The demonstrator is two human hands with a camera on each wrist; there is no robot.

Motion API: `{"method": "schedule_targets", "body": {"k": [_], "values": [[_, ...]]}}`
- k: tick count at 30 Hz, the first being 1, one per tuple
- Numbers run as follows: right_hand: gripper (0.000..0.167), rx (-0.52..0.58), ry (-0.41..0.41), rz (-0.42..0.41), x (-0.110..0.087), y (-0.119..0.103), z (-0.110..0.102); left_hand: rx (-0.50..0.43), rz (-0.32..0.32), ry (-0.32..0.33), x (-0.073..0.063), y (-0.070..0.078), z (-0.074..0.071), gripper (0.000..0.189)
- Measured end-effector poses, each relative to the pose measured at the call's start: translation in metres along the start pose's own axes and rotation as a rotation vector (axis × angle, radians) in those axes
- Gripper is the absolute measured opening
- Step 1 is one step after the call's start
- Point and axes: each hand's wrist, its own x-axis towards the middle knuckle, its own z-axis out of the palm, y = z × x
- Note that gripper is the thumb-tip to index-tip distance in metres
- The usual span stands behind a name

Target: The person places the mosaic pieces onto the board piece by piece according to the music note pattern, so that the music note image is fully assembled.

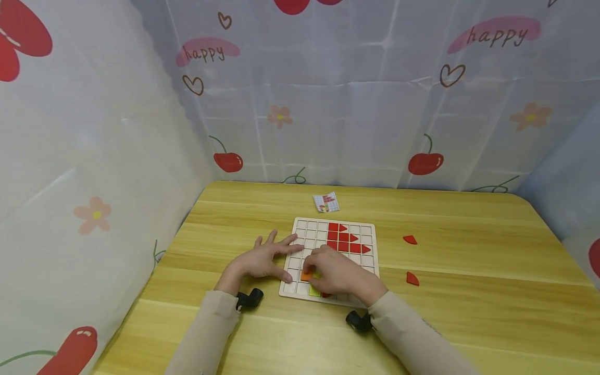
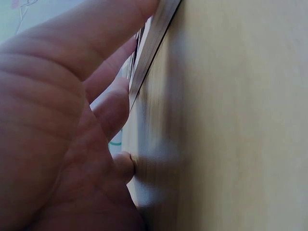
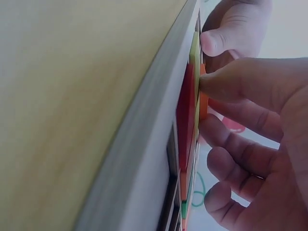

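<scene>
A light wooden grid board [image 1: 300,237] lies on the table, with red squares and pointed pieces [image 1: 344,237] set in several rows. My right hand [image 1: 335,271] is over its lower middle, thumb and fingers pinching an orange tile [image 3: 204,91] at the board's surface. Beneath that hand are a yellow-green piece [image 1: 314,291] and a red piece [image 3: 185,120], partly covered by it. The left hand [image 1: 262,259] is spread, its fingertips and thumb resting on the board's left side. In the left wrist view the thumb [image 2: 91,36] reaches the board's edge.
Behind the board lies a small pattern card [image 1: 326,202] with a printed grid. Two loose red quarter-round pieces, a far one [image 1: 410,239] and a nearer one [image 1: 412,278], lie right of the board. A printed curtain [image 1: 328,104] stands along the table's back edge.
</scene>
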Motion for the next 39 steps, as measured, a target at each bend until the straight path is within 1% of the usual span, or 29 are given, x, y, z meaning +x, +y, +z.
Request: {"method": "schedule_targets", "body": {"k": [9,15,21,26,32,36,39], "values": [[0.011,-0.02,-0.006,-0.002,0.003,-0.004,0.0,0.003,0.003,0.001,0.0,0.0,0.0,0.08],[0.013,0.014,-0.008,-0.01,-0.005,0.0,-0.005,-0.002,-0.005,-0.001,0.0,0.001,-0.001,0.081],[0.015,0.047,0.026,0.016,-0.021,0.008,-0.013,0.005,-0.001,0.004,0.0,0.0,0.0,0.081],[0.012,0.04,0.048,0.041,-0.034,0.016,-0.02,0.003,-0.009,0.005,0.0,-0.001,0.0,0.081],[0.011,0.023,0.082,0.078,-0.054,0.032,-0.026,0.001,-0.015,0.002,0.001,-0.001,0.001,0.081],[0.012,0.012,0.105,0.119,-0.069,0.042,-0.031,0.011,-0.015,0.006,0.001,-0.003,0.002,0.081],[0.011,0.017,0.113,0.174,-0.08,0.048,-0.035,0.012,-0.014,0.006,0.001,-0.003,0.001,0.082]]}}
